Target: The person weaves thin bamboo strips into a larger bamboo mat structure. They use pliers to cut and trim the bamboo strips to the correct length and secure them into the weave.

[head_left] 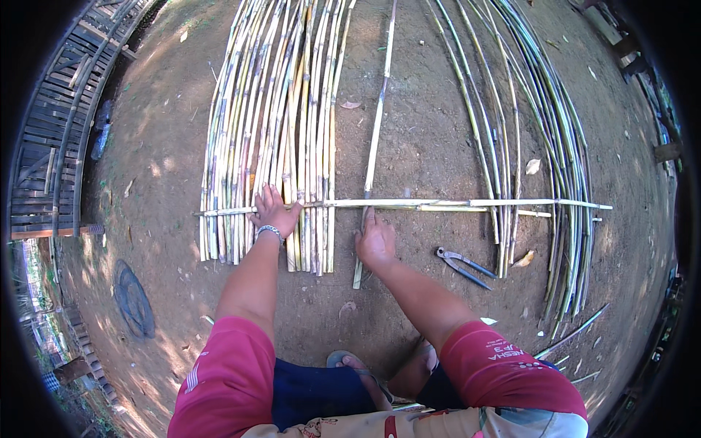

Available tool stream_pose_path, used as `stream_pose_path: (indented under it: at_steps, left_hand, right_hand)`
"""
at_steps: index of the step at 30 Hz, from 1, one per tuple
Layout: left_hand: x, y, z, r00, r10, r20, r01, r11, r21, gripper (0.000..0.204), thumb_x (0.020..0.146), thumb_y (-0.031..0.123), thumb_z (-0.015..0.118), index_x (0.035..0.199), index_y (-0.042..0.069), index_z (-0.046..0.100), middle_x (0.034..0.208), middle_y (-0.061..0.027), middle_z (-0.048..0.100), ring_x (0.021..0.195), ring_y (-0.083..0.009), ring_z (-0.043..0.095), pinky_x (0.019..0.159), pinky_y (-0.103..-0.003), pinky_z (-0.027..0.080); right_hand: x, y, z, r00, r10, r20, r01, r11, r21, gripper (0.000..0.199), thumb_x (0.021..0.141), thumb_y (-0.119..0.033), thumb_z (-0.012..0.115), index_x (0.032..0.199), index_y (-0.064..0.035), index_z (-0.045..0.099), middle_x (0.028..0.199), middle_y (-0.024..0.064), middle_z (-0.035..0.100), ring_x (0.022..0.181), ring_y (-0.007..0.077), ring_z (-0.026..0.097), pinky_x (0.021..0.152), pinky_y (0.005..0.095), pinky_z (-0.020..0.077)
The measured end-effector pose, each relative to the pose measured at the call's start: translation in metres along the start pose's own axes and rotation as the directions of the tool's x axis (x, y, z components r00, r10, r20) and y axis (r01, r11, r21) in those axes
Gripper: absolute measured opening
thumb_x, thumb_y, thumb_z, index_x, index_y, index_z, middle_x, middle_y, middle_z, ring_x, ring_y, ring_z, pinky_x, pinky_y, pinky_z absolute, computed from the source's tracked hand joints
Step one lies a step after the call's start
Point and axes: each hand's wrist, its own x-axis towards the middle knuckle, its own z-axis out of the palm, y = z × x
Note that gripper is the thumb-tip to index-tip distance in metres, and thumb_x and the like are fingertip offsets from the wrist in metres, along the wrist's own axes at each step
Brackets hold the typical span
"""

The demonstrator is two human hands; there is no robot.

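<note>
My left hand (pixel 274 215) lies with its fingers spread over a thin bamboo crosspiece (pixel 438 203), pressing it where it crosses a row of side-by-side bamboo poles (pixel 314 146). A bracelet circles that wrist. To the right, my right hand (pixel 376 242) is closed around a single bamboo pole (pixel 377 131), just below the crosspiece; the fingers partly hide the pole. Its lower end sticks out under the hand. A second thin strip lies along the crosspiece on its right half. On the ground, right of my right hand, rests a pair of pincers (pixel 465 267) with dark handles.
Several loose poles (pixel 504 160) and a bundle of thin greenish poles (pixel 566 146) lie under the crosspiece at the right. A slatted bamboo structure (pixel 55 124) stands at the far left. A dark coiled thing (pixel 133 301) lies on the bare soil (pixel 431 321), with dry leaves scattered about.
</note>
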Motion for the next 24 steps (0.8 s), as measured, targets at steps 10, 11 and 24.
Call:
stream_pose_path:
  at_steps: [10,11,24]
  left_hand:
    - [-0.003,-0.008,-0.002,0.999,-0.012,0.041,0.013,1.000,-0.026,0.103,0.095,0.070,0.044,0.163,0.009,-0.003,0.171,-0.0080,-0.012,0.157,-0.0347,-0.009,0.120,-0.068,0.001]
    - [-0.004,-0.011,-0.003,0.999,-0.016,0.044,0.017,0.999,-0.028,0.103,0.095,0.071,0.044,0.163,0.010,-0.003,0.171,-0.0080,-0.012,0.157,-0.0347,-0.009,0.120,-0.068,0.002]
    - [0.003,0.008,-0.004,0.998,0.051,0.034,-0.049,0.997,-0.052,0.105,0.093,0.072,0.047,0.163,0.008,0.003,0.171,-0.0107,-0.010,0.156,-0.0369,-0.007,0.119,-0.069,0.001]
  right_hand:
    - [-0.002,-0.001,-0.055,0.974,-0.208,-0.085,0.218,0.967,0.130,0.052,0.087,-0.033,0.073,0.129,-0.0042,0.060,0.112,0.0169,0.064,0.111,0.0335,0.062,0.093,0.0473,0.0444]
    - [0.002,-0.004,-0.062,0.967,-0.210,-0.144,0.231,0.962,0.147,0.049,0.087,-0.031,0.074,0.126,-0.0047,0.062,0.111,0.0171,0.064,0.111,0.0335,0.062,0.093,0.0466,0.0448]
    - [0.160,-0.029,-0.055,0.963,0.244,-0.115,-0.173,0.885,0.432,0.061,0.085,-0.029,0.075,0.132,0.0029,0.052,0.123,0.0285,0.060,0.118,0.0456,0.057,0.102,0.0500,0.0469]
